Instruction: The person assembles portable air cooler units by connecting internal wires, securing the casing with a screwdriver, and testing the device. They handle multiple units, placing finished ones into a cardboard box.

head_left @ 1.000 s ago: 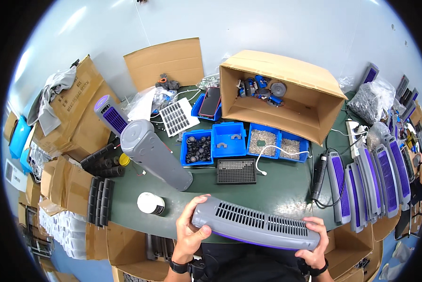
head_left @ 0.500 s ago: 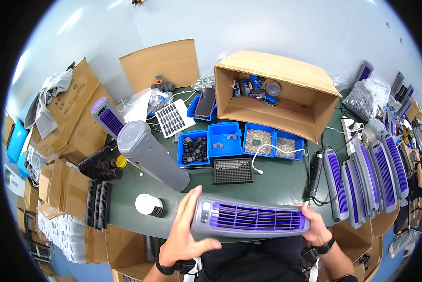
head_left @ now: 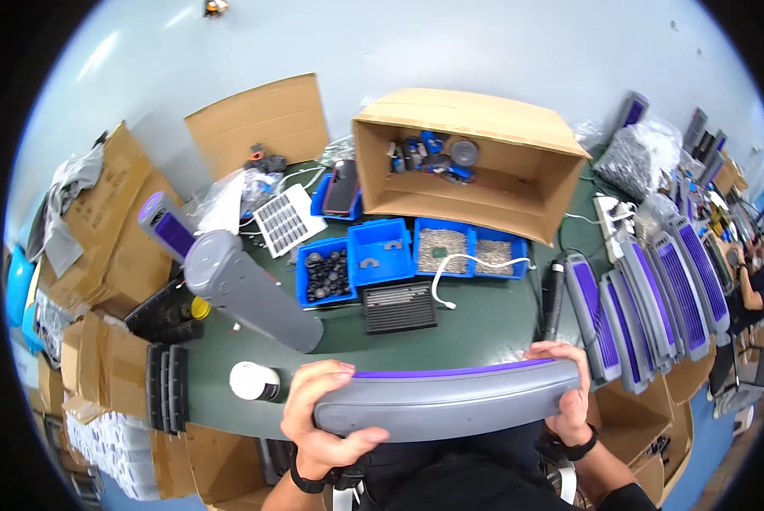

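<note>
I hold a long grey plastic housing (head_left: 450, 407) with a purple strip along its top edge, level in front of my body at the near edge of the green table (head_left: 476, 332). My left hand (head_left: 322, 417) grips its left end, fingers curled over the top and thumb underneath. At the other end my right hand (head_left: 568, 393), with a dark wristband, wraps around the housing. Its smooth grey side faces up toward me.
A grey cylinder housing (head_left: 246, 289) lies at the left, with a white jar (head_left: 254, 381) near it. Blue bins (head_left: 380, 260) of small parts, a black grille (head_left: 399, 307) and a solar panel (head_left: 286, 220) sit mid-table. An open cardboard box (head_left: 467, 162) stands behind. Several grey-purple housings (head_left: 646, 298) lean at right.
I have turned the housing over in my hands: the slotted purple face showed before, now the smooth grey side faces up. Both hands kept their hold at the ends.
</note>
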### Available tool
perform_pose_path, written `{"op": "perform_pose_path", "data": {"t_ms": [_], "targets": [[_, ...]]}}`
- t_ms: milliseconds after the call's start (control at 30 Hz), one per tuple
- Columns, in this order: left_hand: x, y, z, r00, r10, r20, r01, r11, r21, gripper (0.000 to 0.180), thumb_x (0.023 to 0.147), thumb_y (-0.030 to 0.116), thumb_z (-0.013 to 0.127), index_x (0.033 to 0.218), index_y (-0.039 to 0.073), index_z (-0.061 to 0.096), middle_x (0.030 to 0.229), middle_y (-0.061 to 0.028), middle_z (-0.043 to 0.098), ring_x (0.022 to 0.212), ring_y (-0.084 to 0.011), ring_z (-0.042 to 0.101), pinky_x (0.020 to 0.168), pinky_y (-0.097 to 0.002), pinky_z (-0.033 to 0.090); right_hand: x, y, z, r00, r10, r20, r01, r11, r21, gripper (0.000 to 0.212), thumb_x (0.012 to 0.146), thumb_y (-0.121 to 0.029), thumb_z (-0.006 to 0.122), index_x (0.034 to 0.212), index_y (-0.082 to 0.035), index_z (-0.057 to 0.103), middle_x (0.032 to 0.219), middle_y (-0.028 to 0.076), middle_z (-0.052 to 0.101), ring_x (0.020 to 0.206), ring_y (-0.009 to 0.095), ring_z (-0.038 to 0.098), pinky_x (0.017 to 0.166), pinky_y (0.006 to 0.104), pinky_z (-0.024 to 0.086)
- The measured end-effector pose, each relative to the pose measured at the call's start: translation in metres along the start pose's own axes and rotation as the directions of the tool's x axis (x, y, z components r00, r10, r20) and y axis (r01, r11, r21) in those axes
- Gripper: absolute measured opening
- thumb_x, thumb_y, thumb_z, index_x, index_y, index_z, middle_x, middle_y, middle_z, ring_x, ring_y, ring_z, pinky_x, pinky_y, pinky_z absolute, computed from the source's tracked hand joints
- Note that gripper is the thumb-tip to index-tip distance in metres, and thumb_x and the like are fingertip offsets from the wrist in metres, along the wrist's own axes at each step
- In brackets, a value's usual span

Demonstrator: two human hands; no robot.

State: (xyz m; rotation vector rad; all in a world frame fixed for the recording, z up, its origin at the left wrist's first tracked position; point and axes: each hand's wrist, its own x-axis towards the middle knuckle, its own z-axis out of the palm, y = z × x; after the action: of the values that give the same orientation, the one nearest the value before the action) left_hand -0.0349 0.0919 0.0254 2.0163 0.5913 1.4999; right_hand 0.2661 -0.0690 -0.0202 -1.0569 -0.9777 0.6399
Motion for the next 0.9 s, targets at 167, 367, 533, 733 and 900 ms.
{"op": "perform_pose_path", "data": {"t_ms": [167, 367, 533, 733, 900], "targets": [[-0.014, -0.001, 0.01, 0.977, -0.208, -0.042, 0.207, 0.978, -0.022, 0.06, 0.078, 0.054, 0.084, 0.102, 0.002, 0.066, 0.107, -0.0198, 0.067, 0.097, -0.0295, 0.065, 0.087, -0.0421, 0.052, 0.004, -0.026, -0.006, 0.971, -0.213, -0.11, 0.181, 0.953, -0.244, 0.078, 0.085, -0.075, 0.069, 0.109, -0.001, 0.07, 0.113, 0.021, 0.07, 0.105, 0.029, 0.066, 0.094, 0.0413, 0.051], [-0.035, -0.001, 0.024, 0.918, -0.385, -0.095, 0.376, 0.921, -0.097, 0.038, 0.091, 0.039, 0.074, 0.095, 0.003, 0.064, 0.102, -0.0133, 0.064, 0.094, -0.0229, 0.062, 0.087, -0.036, 0.049, 0.014, -0.027, -0.01, 0.991, -0.134, 0.001, 0.128, 0.947, -0.295, 0.051, 0.09, -0.045, 0.08, 0.108, 0.002, 0.072, 0.108, 0.017, 0.072, 0.102, 0.026, 0.068, 0.092, 0.0382, 0.052], [-0.026, -0.055, 0.043, 0.581, -0.813, -0.011, 0.813, 0.581, 0.034, 0.044, 0.1, 0.04, 0.068, 0.085, -0.001, 0.069, 0.081, -0.0048, 0.065, 0.086, -0.0135, 0.057, 0.085, -0.0305, 0.043, 0.075, 0.017, -0.008, 0.78, 0.601, -0.173, -0.626, 0.753, -0.204, 0.057, 0.101, -0.055, 0.065, 0.097, 0.001, 0.073, 0.099, 0.008, 0.07, 0.097, 0.017, 0.062, 0.094, 0.0329, 0.047], [-0.004, -0.08, 0.062, 0.489, -0.871, -0.053, 0.808, 0.429, 0.404, 0.067, 0.101, 0.058, 0.06, 0.083, -0.006, 0.075, 0.068, -0.0154, 0.068, 0.071, -0.0244, 0.065, 0.072, -0.0387, 0.05, 0.098, 0.066, -0.013, 0.719, 0.653, -0.238, -0.69, 0.631, -0.355, 0.072, 0.099, -0.068, 0.059, 0.097, 0.002, 0.077, 0.089, 0.012, 0.071, 0.087, 0.021, 0.062, 0.083, 0.0347, 0.049], [0.013, -0.081, 0.07, 0.437, -0.899, -0.024, 0.727, 0.338, 0.597, 0.079, 0.1, 0.069, 0.049, 0.083, -0.002, 0.081, 0.077, -0.0242, 0.074, 0.087, -0.0386, 0.074, 0.085, -0.0464, 0.054, 0.083, 0.075, -0.022, 0.829, 0.524, -0.194, -0.554, 0.724, -0.411, 0.069, 0.103, -0.058, 0.058, 0.11, 0.009, 0.073, 0.1, 0.016, 0.074, 0.096, 0.021, 0.066, 0.087, 0.0338, 0.051]]}}
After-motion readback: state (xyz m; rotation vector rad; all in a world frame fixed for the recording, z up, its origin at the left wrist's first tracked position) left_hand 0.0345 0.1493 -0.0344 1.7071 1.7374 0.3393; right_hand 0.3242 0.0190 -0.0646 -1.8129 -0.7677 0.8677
